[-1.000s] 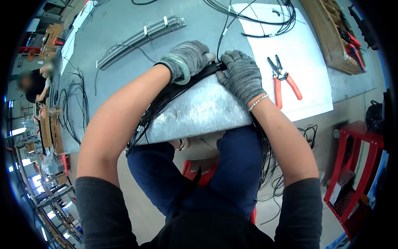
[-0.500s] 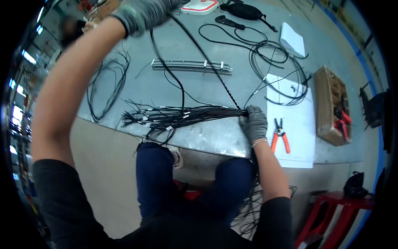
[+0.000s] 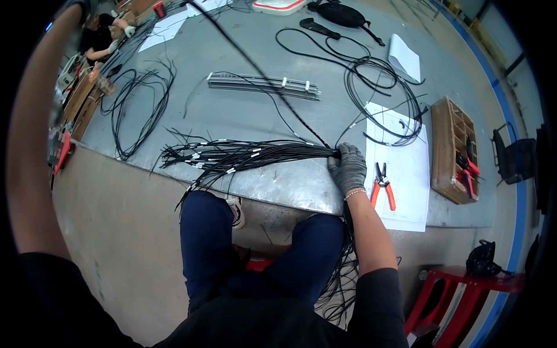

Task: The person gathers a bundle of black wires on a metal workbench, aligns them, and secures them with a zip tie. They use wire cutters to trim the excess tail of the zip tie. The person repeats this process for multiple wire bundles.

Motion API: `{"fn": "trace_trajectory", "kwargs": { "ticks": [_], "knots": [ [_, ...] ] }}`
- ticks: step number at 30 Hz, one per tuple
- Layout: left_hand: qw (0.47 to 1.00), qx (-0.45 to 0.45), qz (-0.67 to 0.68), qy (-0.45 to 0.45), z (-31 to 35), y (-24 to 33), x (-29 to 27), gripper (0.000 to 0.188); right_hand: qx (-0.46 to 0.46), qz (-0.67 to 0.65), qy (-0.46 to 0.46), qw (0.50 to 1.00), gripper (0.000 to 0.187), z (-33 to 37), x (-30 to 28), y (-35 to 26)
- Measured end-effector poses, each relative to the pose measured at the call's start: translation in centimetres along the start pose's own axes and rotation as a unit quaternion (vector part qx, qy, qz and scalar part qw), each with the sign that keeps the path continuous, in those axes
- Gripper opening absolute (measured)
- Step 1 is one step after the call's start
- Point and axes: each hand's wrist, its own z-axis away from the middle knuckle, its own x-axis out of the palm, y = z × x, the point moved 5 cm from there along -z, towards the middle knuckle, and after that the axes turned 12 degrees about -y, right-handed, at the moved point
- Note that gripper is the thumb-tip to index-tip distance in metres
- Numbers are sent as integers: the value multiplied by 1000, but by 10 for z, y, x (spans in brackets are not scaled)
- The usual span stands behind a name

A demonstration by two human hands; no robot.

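A bundle of thin black wires [image 3: 249,153] with white labels lies along the table's near edge, its loose ends fanned out to the left. My right hand [image 3: 349,167], in a grey glove, is closed around the bundle's right end. From beside that grip, a dark twisted strand [image 3: 255,66] runs taut up and left, out of the top of the picture. My left arm is raised far out to the upper left. Only part of the left hand [image 3: 84,7] shows at the dark rim, its fingers hidden. Orange-handled pliers [image 3: 383,188] lie just right of my right hand.
Behind the bundle lies a grey terminal strip [image 3: 264,86]. Coiled black cables [image 3: 386,87] overlap printed sheets [image 3: 406,203], with a wooden compartment box [image 3: 442,151] at right. Another wire coil [image 3: 139,110] lies left. A co-worker [image 3: 101,37] sits at far left.
My left arm has swung outward to the left, toward the picture's rim. A black strand that hung across the terminal strip has left that place. My right hand keeps its grip.
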Motion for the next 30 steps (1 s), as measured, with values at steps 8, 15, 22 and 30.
{"fn": "trace_trajectory", "kwargs": {
  "ticks": [8,15,22,30],
  "knots": [
    [965,203,159,49,-53,128,155,30,28,7,-13,999,50,-2,12,6],
    [894,317,316,-6,80,315,148,37,46,-7,-41,998,47,0,7,6],
    [751,606,255,-66,267,442,113,27,37,-5,-25,999,46,-2,4,4],
    [700,595,288,-271,292,470,123,25,28,-7,1,1000,43,-2,6,7]
  ]
}}
